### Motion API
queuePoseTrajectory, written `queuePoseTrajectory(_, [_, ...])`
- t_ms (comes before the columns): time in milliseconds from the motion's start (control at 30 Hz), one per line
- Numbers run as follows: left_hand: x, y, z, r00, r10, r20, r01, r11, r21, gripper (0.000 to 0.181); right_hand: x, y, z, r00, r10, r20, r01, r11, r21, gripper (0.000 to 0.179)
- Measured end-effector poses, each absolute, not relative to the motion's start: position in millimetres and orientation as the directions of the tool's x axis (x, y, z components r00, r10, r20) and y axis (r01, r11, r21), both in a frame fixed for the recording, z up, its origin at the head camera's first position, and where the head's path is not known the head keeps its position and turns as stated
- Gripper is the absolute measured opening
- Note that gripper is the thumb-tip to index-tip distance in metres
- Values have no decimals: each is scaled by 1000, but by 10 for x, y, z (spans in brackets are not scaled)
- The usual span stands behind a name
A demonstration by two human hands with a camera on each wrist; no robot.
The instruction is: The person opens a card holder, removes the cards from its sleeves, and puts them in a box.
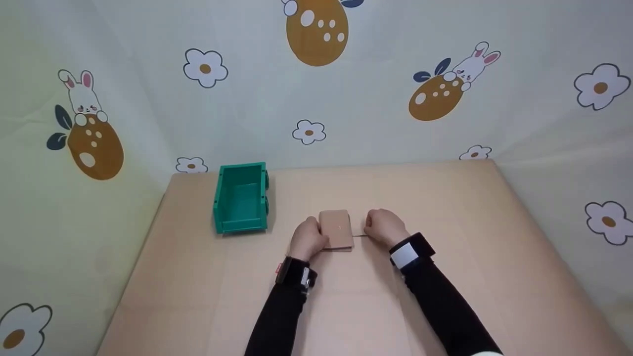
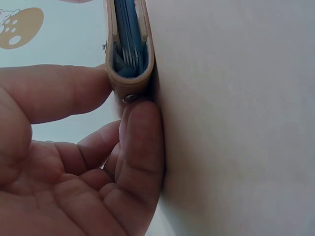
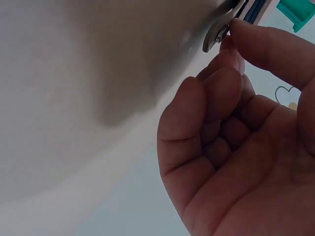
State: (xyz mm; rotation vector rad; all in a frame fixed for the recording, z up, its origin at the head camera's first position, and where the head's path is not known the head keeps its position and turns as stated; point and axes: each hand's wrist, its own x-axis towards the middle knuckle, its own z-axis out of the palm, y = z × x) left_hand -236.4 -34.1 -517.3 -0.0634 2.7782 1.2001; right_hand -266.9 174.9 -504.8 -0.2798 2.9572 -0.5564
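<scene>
pale walls (image 1: 247,113), printed white rabbits (image 1: 85,99) above brown spotted ovals (image 1: 104,153), scattered outlined flowers (image 1: 205,68), beige tabletop (image 1: 415,193), soft light

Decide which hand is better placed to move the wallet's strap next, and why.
Probably the right hand: it pinches the strap near its end, while the left hand holds the opposite side of the wallet.

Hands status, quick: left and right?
Left hand: closed, gripping the tan wallet by its edge.
Right hand: closed, pinching the wallet's snap strap between thumb and finger.
</scene>
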Motion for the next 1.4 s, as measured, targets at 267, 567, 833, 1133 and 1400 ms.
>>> queuePoseTrajectory(267, [-2370,-325,-5163,-989,-1,-150,-111,678,727,15,-2694,1763,-5065,-973,-196,-119,-138,915,-379,10])
queuePoseTrajectory(567, [-2377,-307,-5151,-988,0,-154,-111,695,710,14,-2692,1781,-5080,-972,-210,-108,-151,903,-402,12])
queuePoseTrajectory(833, [-2374,-297,-5119,-993,11,-116,-71,740,669,13,-2700,1799,-5084,-971,-220,-89,-163,890,-425,12])
queuePoseTrajectory(1133, [-2373,-146,-4963,-999,-42,27,-19,822,569,12,-2696,1804,-5102,-969,-235,-70,-185,887,-424,12])
queuePoseTrajectory(1400, [-2369,108,-4918,-998,58,36,68,889,453,10,-2700,1820,-5117,-968,-245,-51,-199,878,-435,13])
